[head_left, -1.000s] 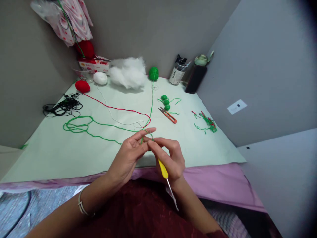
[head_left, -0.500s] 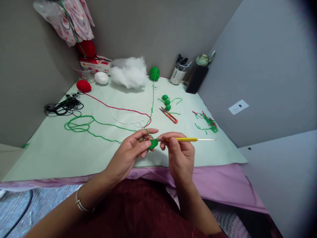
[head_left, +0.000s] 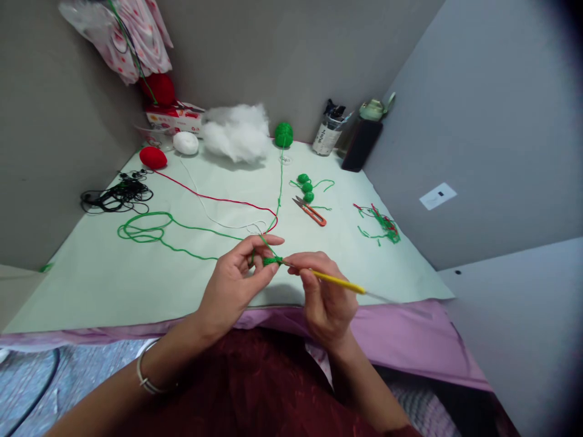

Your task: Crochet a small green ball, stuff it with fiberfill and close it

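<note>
Near the front of the table, my left hand [head_left: 239, 273] pinches a small green crochet piece [head_left: 272, 261], mostly hidden by the fingers. Green yarn [head_left: 281, 182] runs over my left index finger from a green yarn ball [head_left: 283, 135] at the back. My right hand [head_left: 325, 297] grips a yellow-handled crochet hook [head_left: 339, 280] like a pen. The hook's tip meets the edge of the green piece, and its rear metal end points down to the right, slightly blurred. Red yarn [head_left: 218, 198] and white yarn lie on the table just beyond my left hand.
Orange thread snips [head_left: 310, 212] lie below small green crocheted balls [head_left: 307, 187]. Yarn scraps [head_left: 382, 224] are on the right. White stuffing [head_left: 237, 133], a red ball [head_left: 153, 158], a white ball [head_left: 186, 143], black cord [head_left: 121, 193], a pen cup [head_left: 327, 135] and a phone [head_left: 362, 144] surround the workspace.
The hook has swung from nearly level to slanting, its rear end now lower. My right hand has dropped slightly, and the green piece has turned in my left fingers, showing less of itself.
</note>
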`<state>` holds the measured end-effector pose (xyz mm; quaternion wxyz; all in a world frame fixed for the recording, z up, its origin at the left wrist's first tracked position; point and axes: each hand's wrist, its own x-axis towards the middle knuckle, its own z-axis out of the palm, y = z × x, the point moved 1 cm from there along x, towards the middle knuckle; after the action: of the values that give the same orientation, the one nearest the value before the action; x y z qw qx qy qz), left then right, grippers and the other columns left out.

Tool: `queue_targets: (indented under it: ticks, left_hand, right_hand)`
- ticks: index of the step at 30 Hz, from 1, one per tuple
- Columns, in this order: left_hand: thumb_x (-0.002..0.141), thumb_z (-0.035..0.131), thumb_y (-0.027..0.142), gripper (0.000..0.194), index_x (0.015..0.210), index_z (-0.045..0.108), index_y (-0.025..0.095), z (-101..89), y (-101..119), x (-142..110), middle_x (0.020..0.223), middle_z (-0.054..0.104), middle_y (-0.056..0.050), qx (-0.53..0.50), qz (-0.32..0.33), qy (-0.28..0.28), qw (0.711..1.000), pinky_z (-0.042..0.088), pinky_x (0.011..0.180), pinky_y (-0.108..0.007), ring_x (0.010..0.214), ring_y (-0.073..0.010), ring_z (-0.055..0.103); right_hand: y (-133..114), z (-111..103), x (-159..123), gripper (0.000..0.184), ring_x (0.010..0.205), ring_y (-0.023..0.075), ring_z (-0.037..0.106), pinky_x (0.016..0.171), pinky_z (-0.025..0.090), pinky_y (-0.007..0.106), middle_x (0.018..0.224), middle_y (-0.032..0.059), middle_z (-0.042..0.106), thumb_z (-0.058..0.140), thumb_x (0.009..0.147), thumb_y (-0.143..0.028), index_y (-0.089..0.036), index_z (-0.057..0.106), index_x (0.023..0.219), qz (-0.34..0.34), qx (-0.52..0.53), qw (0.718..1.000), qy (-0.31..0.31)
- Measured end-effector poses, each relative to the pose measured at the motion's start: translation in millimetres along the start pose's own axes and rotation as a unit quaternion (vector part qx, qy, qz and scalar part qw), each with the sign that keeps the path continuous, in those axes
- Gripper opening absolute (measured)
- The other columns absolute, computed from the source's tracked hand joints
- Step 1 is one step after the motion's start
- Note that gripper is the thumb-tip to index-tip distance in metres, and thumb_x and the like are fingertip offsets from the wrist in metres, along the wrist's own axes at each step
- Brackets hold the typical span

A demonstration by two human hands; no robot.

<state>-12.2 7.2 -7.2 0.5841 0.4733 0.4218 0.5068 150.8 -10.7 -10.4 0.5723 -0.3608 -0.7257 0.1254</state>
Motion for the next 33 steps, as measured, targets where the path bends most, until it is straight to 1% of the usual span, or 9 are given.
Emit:
queue_targets:
  ticks: [5,9,12,14,20,23,25,29,33]
  left_hand:
    - [0.082,0.086,0.025,0.045,0.125,0.075,0.023,4.7,-0.1,0.0,0.086,0.063,0.002,-0.128,-0.074,-0.028,0.989,0.046,0.075,-0.021,0.078,-0.0118,0.056]
    - [0.082,0.086,0.024,0.047,0.127,0.077,0.02,0.3,3.2,3.9,0.081,0.064,0.002,-0.242,-0.188,-0.074,0.949,0.051,0.081,-0.022,0.068,-0.0076,0.055]
    - [0.083,0.085,0.022,0.041,0.123,0.08,0.021,-1.9,6.4,4.8,0.084,0.067,0.001,-0.232,-0.162,-0.063,0.957,0.051,0.084,-0.022,0.073,-0.0089,0.057]
    - [0.083,0.085,0.023,0.036,0.119,0.081,0.023,-0.2,5.8,3.6,0.094,0.071,-0.002,-0.21,-0.133,-0.077,0.965,0.05,0.085,-0.022,0.086,-0.0125,0.061]
    - [0.084,0.086,0.027,0.039,0.122,0.08,0.028,6.5,-3.4,0.5,0.098,0.071,-0.002,-0.131,-0.052,-0.044,0.989,0.049,0.088,-0.026,0.094,-0.0166,0.062]
    - [0.081,0.088,0.028,0.046,0.126,0.079,0.025,8.5,-3.6,0.9,0.092,0.069,-0.001,-0.184,-0.089,-0.03,0.978,0.049,0.083,-0.024,0.085,-0.0141,0.061]
    - [0.081,0.087,0.029,0.044,0.124,0.08,0.021,8.7,-2.0,2.1,0.081,0.065,0.001,-0.232,-0.151,-0.059,0.959,0.051,0.078,-0.023,0.064,-0.0078,0.051]
    - [0.083,0.084,0.023,0.029,0.112,0.084,0.019,4.9,1.4,4.7,0.065,0.048,0.009,-0.259,-0.173,-0.075,0.947,0.053,0.083,-0.024,0.048,-0.0019,0.021]
    - [0.082,0.085,0.022,0.036,0.117,0.082,0.025,4.2,0.7,3.3,0.083,0.062,0.002,-0.188,-0.109,-0.054,0.975,0.047,0.071,-0.021,0.062,-0.007,0.043]
  right_hand:
    - [5.0,8.3,-7.7,0.031,0.099,0.0233,0.072,0.076,0.062,0.035,0.109,0.012,0.074,0.065,0.096,-0.009,-0.023,0.073,0.123,-0.121,-0.156,0.98,0.003]
    - [5.6,4.0,-4.0,0.026,0.088,0.0203,0.072,0.074,0.061,0.035,0.099,0.0069,0.076,0.06,0.1,-0.012,-0.026,0.076,0.114,-0.002,-0.017,0.998,0.06]
    - [5.7,0.6,3.3,0.02,0.071,0.0165,0.067,0.064,0.058,0.033,0.087,0.0035,0.074,0.057,0.103,-0.02,-0.025,0.076,0.101,0.118,0.126,0.981,0.094]
    - [5.8,1.5,6.8,0.019,0.072,0.016,0.067,0.064,0.057,0.032,0.088,0.0037,0.075,0.059,0.103,-0.023,-0.024,0.077,0.097,0.14,0.173,0.971,0.082]
    - [4.6,9.4,-0.8,0.025,0.085,0.0179,0.073,0.071,0.062,0.033,0.098,0.0038,0.078,0.061,0.101,-0.013,-0.029,0.077,0.112,0.065,0.056,0.995,0.049]
    - [4.0,10.8,-8.4,0.035,0.094,0.0203,0.074,0.076,0.063,0.034,0.108,0.0069,0.077,0.068,0.095,-0.01,-0.03,0.076,0.123,-0.037,-0.083,0.995,0.039]
    - [4.1,9.3,-9.5,0.037,0.096,0.0208,0.074,0.077,0.063,0.034,0.11,0.0076,0.076,0.068,0.095,-0.01,-0.03,0.075,0.125,-0.055,-0.091,0.993,0.041]
    - [5.1,3.3,-1.7,0.023,0.078,0.017,0.069,0.068,0.059,0.033,0.092,0.0042,0.075,0.06,0.101,-0.014,-0.026,0.078,0.108,0.076,0.06,0.99,0.098]
    - [6.8,5.1,3.6,0.017,0.07,0.0156,0.066,0.062,0.056,0.032,0.09,0.0043,0.076,0.062,0.102,-0.028,-0.024,0.078,0.098,0.159,0.176,0.968,0.078]
